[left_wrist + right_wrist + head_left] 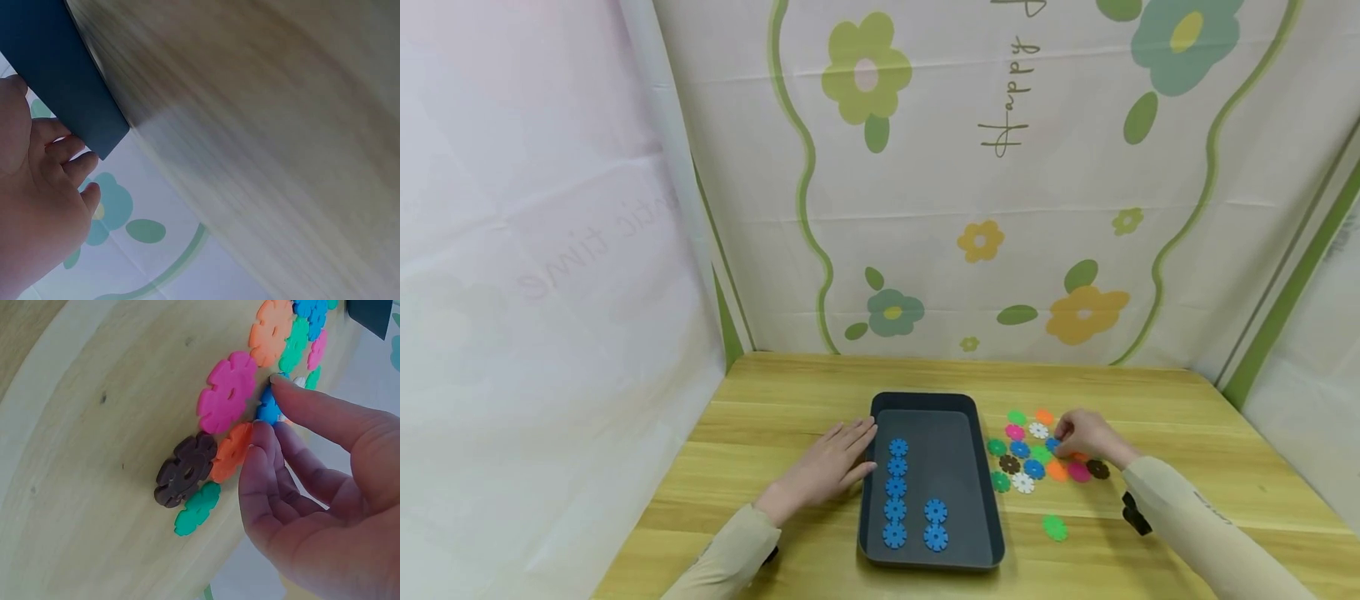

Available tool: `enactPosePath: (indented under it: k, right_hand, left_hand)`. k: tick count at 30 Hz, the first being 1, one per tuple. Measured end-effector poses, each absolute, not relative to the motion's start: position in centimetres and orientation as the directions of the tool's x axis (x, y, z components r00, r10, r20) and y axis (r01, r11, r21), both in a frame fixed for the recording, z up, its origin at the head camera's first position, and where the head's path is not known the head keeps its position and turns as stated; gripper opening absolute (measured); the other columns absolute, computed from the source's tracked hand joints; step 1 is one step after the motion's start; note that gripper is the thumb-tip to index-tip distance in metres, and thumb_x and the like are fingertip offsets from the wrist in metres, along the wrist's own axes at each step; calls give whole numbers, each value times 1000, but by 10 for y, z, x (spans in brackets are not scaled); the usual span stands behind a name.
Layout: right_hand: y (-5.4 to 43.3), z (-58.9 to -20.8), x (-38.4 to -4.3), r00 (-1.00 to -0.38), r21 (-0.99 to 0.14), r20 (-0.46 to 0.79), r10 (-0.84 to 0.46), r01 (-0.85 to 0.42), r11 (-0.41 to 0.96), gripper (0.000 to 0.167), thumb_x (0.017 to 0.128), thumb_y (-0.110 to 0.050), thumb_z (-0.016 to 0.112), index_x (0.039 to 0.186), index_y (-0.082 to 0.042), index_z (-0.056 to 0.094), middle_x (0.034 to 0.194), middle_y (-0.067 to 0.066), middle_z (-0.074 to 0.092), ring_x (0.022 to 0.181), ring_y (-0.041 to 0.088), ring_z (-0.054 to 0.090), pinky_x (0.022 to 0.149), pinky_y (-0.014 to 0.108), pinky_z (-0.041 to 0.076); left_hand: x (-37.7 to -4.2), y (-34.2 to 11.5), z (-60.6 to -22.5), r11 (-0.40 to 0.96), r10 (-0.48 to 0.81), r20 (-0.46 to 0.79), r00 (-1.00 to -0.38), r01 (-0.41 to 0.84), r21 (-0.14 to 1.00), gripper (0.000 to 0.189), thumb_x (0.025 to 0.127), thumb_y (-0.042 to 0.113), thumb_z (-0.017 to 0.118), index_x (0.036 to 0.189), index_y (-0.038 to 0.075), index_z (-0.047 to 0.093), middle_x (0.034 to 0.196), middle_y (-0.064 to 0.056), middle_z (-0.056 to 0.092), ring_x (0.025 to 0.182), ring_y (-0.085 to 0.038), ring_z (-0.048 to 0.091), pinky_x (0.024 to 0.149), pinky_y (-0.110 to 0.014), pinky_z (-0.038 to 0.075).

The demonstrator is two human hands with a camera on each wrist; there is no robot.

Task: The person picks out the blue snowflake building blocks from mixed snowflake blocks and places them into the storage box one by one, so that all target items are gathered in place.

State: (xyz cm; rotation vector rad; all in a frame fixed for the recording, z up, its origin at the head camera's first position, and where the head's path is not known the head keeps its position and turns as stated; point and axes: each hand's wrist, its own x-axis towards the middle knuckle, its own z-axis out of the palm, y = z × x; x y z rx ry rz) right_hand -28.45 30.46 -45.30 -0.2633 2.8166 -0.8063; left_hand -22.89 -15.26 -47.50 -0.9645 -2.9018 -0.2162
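A dark baking tray [956, 467] lies on the table. Inside it are blue interlocking discs: a longer column at the left with several, and a shorter one of two discs [936, 524] further right. My left hand [824, 469] touches the tray's left rim with fairly straight fingers; the left wrist view shows its fingertips against the tray's outer wall [69, 75]. Right of the tray, my right hand [1086, 437] is at a loose group of coloured discs. Between its thumb and fingers it pinches a blue interlocking disc [268, 407], partly hidden by the fingertips.
Around the right hand lie pink [228, 392], orange [232, 451], dark brown [186, 470], green and white discs. One green disc [1055, 527] lies apart, nearer the front. A flower-printed cloth [917, 183] hangs behind the wooden table [760, 408], with more cloth at both sides.
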Motion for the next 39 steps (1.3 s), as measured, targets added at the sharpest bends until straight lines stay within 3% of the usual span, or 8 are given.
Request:
enactPosePath:
  k: [7,12,21,26,32,39]
  right_hand:
    - [304,-454,-284,-966,-560,-123,-228,-122,819,22,78,0,75,90,5,58,80,8,58,68,17,49,57,28,45]
    - [306,-450,-285,-965,-534,-73,-254,-177,827,9,85,0,68,89,5,62,80,9,62,68,17,51,57,27,45]
    - [300,-437,-283,-957,-518,-33,-289,-231,823,3,89,-3,65,89,0,64,80,8,64,69,17,55,58,28,47]
    - [284,-427,-280,-944,-547,-17,-329,-267,794,3,92,-4,63,91,-1,64,82,8,65,69,20,60,57,28,51]
    - [259,-418,-277,-922,-618,-16,-388,-296,729,4,93,-5,64,93,-1,64,84,9,66,72,23,65,64,39,59]
    - [235,-417,-273,-897,-685,-45,-441,-293,667,4,94,-5,65,93,-2,64,85,9,66,74,26,65,68,41,61]
  left_hand:
    - [-229,-153,-476,793,587,120,-801,598,116,64,105,46,42,156,8,33,163,-7,31,151,-26,32,124,-48,27]
    - [-231,-153,-479,791,591,129,-797,603,105,64,105,47,40,156,9,33,163,-7,32,151,-26,32,124,-48,28]
    - [-233,-153,-479,790,595,121,-795,606,96,64,105,48,39,156,9,33,163,-6,31,151,-25,32,124,-47,28]
    - [-232,-153,-479,790,595,117,-795,605,95,64,105,48,39,156,9,32,163,-7,31,151,-25,32,124,-47,27]
    - [-231,-153,-478,790,596,122,-794,606,89,64,105,46,42,155,7,34,163,-7,32,151,-25,33,124,-48,28]
    - [-231,-153,-477,794,593,119,-796,603,75,65,105,49,39,155,9,33,163,-6,32,150,-25,33,124,-47,28]
